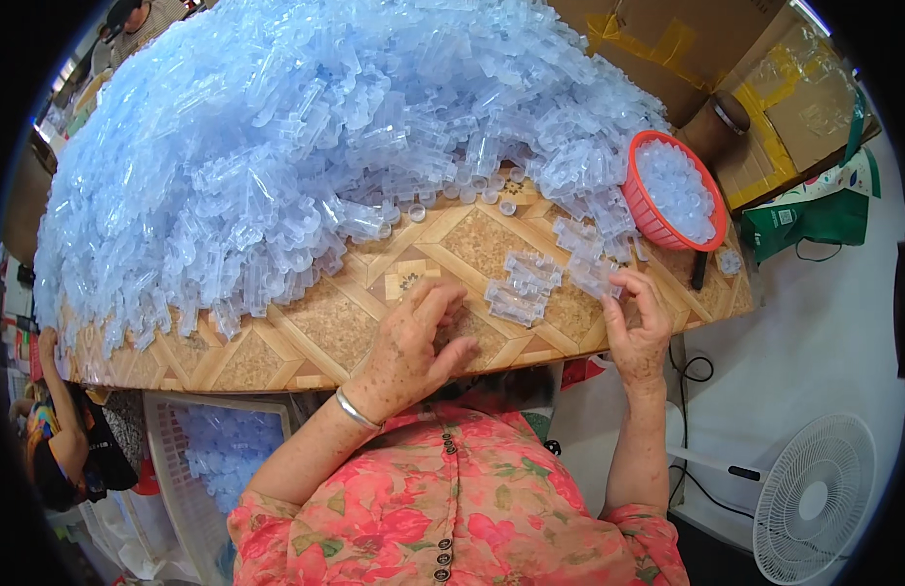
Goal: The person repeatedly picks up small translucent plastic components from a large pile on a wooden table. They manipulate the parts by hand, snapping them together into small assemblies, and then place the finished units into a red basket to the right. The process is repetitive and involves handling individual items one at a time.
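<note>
Plastic piece (596, 277) at the right hand (640, 327) is partly hidden.

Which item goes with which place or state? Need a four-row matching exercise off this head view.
Items
1. Bare right hand
2. Silver metal bangle
3. Round red plastic basket
4. White round-caged fan

Places or states
A. Lower right, off the wood-patterned table
B. Near the table's right end, filled with small translucent pieces
C. Fingertips at clear oblong plastic pieces
D. Around the left wrist

Pairs: 1-C, 2-D, 3-B, 4-A
</note>
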Motion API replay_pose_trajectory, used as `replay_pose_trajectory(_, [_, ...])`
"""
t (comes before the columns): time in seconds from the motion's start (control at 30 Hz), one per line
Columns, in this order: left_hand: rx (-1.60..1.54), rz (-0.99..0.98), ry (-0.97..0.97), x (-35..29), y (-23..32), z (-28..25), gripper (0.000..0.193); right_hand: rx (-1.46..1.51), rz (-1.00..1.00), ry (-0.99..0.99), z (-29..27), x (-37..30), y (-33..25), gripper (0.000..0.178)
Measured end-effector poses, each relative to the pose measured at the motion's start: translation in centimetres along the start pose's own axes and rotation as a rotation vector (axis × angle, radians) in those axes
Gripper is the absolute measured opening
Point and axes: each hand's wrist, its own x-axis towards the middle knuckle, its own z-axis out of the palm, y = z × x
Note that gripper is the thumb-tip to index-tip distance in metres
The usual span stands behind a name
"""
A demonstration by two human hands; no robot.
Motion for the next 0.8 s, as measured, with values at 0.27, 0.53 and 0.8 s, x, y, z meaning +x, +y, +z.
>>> replay_pose_trajectory(0.27, [0.193, 0.139, -0.006, 3.7, 1.5, 2.3, 0.062, -0.309, -0.134, -0.050, -0.9, -1.6, -3.2, 0.038])
replay_pose_trajectory(0.53, [0.272, 0.065, -0.070, 3.1, 0.7, 1.6, 0.046, -0.181, 0.075, -0.230, -1.0, -1.8, -4.2, 0.065])
replay_pose_trajectory(0.8, [0.104, -0.124, -0.010, 1.6, 0.4, -0.5, 0.027, -0.305, 0.193, -0.356, 0.5, -0.6, -4.0, 0.079])
